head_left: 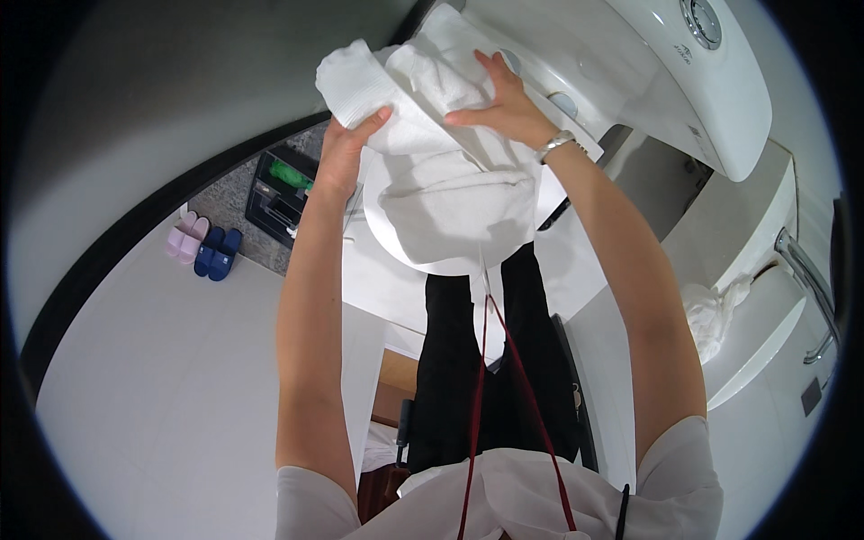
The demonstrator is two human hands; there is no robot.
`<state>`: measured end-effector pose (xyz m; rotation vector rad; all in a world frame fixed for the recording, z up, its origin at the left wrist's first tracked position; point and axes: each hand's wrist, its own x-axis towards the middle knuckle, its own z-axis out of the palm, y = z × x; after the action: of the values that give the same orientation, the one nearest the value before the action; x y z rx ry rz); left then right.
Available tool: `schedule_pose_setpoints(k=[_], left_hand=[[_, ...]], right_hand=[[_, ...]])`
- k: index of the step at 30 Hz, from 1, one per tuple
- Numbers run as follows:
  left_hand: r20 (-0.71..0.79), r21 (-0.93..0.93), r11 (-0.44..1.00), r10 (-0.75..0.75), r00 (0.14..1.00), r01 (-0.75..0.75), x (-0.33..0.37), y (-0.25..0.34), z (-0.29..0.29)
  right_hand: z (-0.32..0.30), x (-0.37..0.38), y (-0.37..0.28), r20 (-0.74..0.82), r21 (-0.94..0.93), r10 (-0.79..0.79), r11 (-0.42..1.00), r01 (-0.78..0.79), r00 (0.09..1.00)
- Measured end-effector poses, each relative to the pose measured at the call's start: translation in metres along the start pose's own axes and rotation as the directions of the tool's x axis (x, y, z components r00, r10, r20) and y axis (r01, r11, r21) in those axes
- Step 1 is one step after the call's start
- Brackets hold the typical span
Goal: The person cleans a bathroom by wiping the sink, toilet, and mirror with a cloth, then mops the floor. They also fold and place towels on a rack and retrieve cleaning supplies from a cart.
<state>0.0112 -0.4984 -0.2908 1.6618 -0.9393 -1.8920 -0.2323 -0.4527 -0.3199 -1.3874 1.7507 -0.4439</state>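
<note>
A white, soft, partly ribbed fabric bundle point(459, 202) is held up over a smooth white surface with a rounded near edge point(400, 252), the landmark for every place here; whether the lowest fold touches it cannot be told. The two hands are apart from each other. The left hand point(344, 148) is closed on the bundle's left side, thumb on top. The right hand point(508, 106) lies against its far right part, thumb and fingers spread; whether it grips a fold cannot be told.

Beyond the rounded surface and to its right juts a glossy white appliance with a round dial point(720, 99). Farther right are a crumpled white soft bundle point(709, 315), a white curved-edged ledge point(765, 337) and a shiny metal bar fitting point(810, 279).

Left of the rounded surface, a black box-like holder with bright green material inside point(283, 184) rests on grey stone-patterned flooring point(232, 205). Farther left sit a pair of pale pink slippers point(186, 237) and, just beside them, a pair of dark blue slippers point(219, 253). A plain white expanse point(171, 369) spreads nearer the wearer, with a broad black curving band point(117, 229) along its outer side.
</note>
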Motion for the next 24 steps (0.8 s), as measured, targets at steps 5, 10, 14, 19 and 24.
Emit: schedule_pose_setpoints(k=[5, 10, 14, 19, 24], left_hand=[[0.159, 0.108, 0.992, 0.055, 0.986, -0.073, 0.017, 0.016, 0.014], [-0.034, 0.325, 0.945, 0.033, 0.999, -0.02, 0.037, 0.021, 0.019], [-0.109, 0.31, 0.927, -0.189, 0.976, 0.214, 0.074, 0.005, 0.007], [0.036, -0.058, 0.986, -0.154, 0.987, 0.156, 0.121, -0.001, 0.006], [0.133, -0.104, 0.989, -0.095, 0.987, 0.109, 0.096, 0.032, -0.004]], right_hand=[[0.022, -0.005, -0.013, -0.107, 0.064, 0.013, 0.998, -0.007, 0.994], [0.023, 0.007, 0.016, -0.202, 0.65, 0.34, 0.748, -0.134, 0.918], [0.021, 0.019, 0.033, -0.245, 0.616, 0.359, 0.775, -0.141, 0.901], [0.011, 0.05, 0.019, -0.249, 0.252, 0.4, 0.906, -0.34, 0.882], [-0.021, 0.032, 0.019, 0.176, 0.638, 0.326, 0.68, -0.36, 0.929]])
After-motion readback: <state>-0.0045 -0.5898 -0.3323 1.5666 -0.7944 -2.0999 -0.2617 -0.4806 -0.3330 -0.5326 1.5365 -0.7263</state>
